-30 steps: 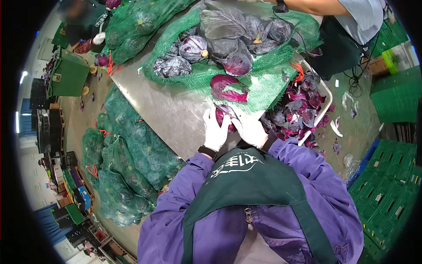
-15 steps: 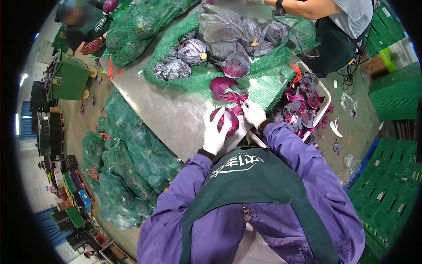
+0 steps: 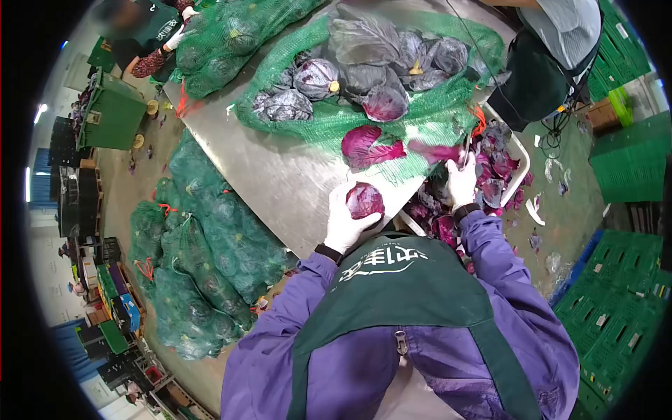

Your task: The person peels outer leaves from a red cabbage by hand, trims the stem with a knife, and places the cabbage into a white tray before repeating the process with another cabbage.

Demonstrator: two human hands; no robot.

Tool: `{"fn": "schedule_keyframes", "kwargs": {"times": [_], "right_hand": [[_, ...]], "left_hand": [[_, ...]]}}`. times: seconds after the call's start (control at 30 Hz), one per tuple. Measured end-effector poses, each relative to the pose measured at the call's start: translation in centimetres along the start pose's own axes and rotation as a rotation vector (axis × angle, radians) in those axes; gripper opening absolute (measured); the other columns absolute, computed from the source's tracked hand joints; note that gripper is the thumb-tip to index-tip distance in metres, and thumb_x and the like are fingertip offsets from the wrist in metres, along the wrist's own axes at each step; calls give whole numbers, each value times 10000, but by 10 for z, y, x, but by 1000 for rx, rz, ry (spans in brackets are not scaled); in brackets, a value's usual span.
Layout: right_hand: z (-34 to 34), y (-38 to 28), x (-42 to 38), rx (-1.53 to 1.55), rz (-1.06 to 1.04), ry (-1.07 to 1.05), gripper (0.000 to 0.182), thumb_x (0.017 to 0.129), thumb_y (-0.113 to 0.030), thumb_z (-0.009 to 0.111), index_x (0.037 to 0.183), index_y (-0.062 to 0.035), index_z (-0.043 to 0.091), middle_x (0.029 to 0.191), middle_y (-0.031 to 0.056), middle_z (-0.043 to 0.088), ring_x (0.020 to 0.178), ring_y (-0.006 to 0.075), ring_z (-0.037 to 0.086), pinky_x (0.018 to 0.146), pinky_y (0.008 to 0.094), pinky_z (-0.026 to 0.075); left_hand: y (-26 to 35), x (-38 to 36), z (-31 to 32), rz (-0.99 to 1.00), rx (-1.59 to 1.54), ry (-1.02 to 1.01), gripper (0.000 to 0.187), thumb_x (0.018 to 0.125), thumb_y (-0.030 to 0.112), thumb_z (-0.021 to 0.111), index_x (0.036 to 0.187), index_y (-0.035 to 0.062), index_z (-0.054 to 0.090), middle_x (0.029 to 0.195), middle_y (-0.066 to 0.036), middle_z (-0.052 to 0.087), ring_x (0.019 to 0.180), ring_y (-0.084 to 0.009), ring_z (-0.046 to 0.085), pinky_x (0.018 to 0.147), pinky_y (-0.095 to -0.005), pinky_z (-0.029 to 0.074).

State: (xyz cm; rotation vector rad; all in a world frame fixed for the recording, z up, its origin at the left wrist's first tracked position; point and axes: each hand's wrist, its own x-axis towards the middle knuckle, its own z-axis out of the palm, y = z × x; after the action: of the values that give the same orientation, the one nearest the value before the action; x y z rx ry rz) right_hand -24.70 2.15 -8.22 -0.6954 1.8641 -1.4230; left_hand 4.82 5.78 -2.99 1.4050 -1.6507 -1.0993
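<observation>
My left hand [image 3: 343,222], in a white glove, grips a small trimmed red cabbage [image 3: 365,201] near the table's front edge. My right hand [image 3: 461,185], gloved too, is closed round a knife [image 3: 467,145]; its thin blade points away from me and its handle is hidden. Left of the blade is a motion-blurred purple cabbage leaf [image 3: 434,151]. Another loose purple leaf [image 3: 369,145] lies on the edge of the green net bag [image 3: 280,124]. Several whole red cabbages [image 3: 316,78] with dark outer leaves rest on that opened net.
Below my right hand stands a white-rimmed bin [image 3: 521,164] of cabbage leaves. Filled net bags [image 3: 203,273] lie on the floor at left. Another full net bag [image 3: 231,42] is on the steel table [image 3: 273,182]. Co-workers stand at far left and far right; green crates [image 3: 616,301] are stacked at right.
My right hand has moved right, away from the cabbage, to over the leaf bin. The cabbage stays in my left hand, turned more into view. The left co-worker's hands have shifted onto the net bag.
</observation>
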Motion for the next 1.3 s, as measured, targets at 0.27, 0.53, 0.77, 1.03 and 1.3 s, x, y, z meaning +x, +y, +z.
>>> {"fn": "schedule_keyframes", "kwargs": {"times": [0.27,0.53,0.77,1.03,1.3], "right_hand": [[48,-79,-95,-548,-550,-627,468,777,-344,741,1096,-23,621,822,106,666,726,241,645,695,341,521],[45,-102,-86,-736,-434,-759,330,745,-320,645,846,-6,642,771,198,651,736,356,650,729,426,511],[29,-60,-47,-756,-279,-576,260,788,-290,612,815,-32,634,809,194,644,802,365,634,712,433,502],[48,-82,-77,-658,-247,-821,460,745,-433,692,914,-7,667,829,199,676,782,323,671,724,398,524],[39,-87,-73,-828,-341,-898,332,692,-307,641,799,6,674,764,229,660,735,350,662,681,419,516]], "left_hand": [[33,19,10,209,493,-65,847,611,456,792,1314,127,453,1271,-157,476,1193,-369,439,971,-448,436],[46,18,18,88,572,-118,859,575,458,808,1313,184,464,1291,-136,463,1165,-377,458,899,-491,473],[28,17,10,176,588,-129,850,611,494,795,1308,117,486,1304,-147,472,1219,-361,419,997,-446,391],[40,16,13,157,585,-96,850,592,454,804,1310,143,471,1302,-131,472,1175,-357,451,947,-454,445],[46,18,22,174,604,-135,885,555,430,825,1319,168,462,1246,-96,484,1172,-332,434,909,-475,428]]}}
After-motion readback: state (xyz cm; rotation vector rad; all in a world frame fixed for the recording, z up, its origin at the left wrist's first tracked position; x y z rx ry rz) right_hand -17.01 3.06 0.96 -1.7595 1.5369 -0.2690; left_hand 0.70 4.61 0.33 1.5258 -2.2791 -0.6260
